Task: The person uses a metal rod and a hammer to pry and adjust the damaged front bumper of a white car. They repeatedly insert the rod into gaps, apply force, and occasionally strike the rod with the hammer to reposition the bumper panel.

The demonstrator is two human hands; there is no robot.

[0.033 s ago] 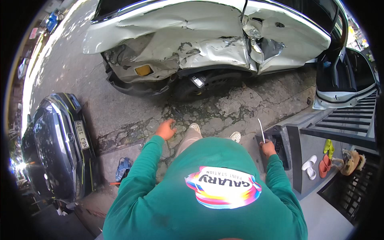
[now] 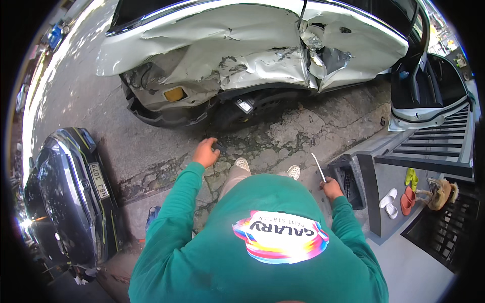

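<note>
My right hand (image 2: 331, 188) is closed around one end of a thin white rod (image 2: 318, 166), slightly bent, which points up and away over the pavement. Its exact kind I cannot make out. My left hand (image 2: 205, 153) hangs loosely curled in the air, thumb and fingers apart, and no held thing shows clearly in it. Ahead of both hands stands a white car (image 2: 252, 55) with its side crumpled and torn. Its rear wheel (image 2: 262, 105) sits under the dented arch, with a white label on the tyre. Neither hand touches the car.
A dark car (image 2: 65, 197) stands at the left. Near my right hand is a dark plastic crate (image 2: 348, 182), beside a grey step (image 2: 376, 202) with slippers (image 2: 389, 202). A metal railing (image 2: 434, 144) and the car's open door (image 2: 429, 91) are at the right. Cracked pavement (image 2: 298, 131) lies between.
The white car has shifted slightly left in view and the dark car slightly down. My left hand is a little higher; my right hand and the rod are slightly further left.
</note>
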